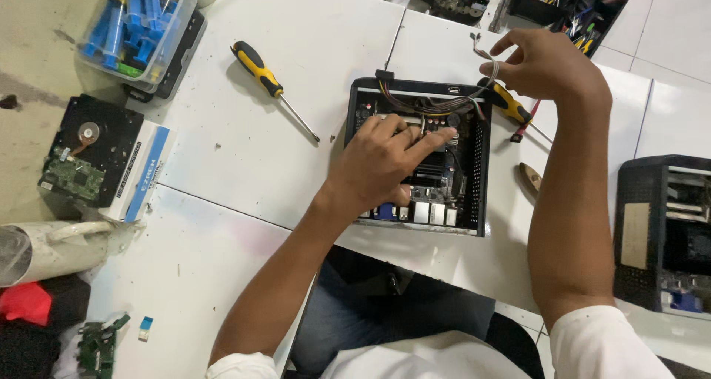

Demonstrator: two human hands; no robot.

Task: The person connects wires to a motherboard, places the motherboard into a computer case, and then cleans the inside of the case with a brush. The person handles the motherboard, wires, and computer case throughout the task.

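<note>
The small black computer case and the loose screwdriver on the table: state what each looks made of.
Small black computer case: likely painted sheet metal, matte black; thin folded walls and a perforated vent side suggest it. Loose screwdriver: bare metal shaft, slim and grey; the yellow-and-black handle looks like moulded plastic with a rubbery grip, though the grip material is uncertain.

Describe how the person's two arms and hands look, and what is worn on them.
Both hands, the left hand and the right hand, are bare: no gloves, and no rings or watch can be seen. Both forearms are bare too, up to short white sleeves at the bottom edge of the picture. No cables, bands or markings show on the arms.
</note>
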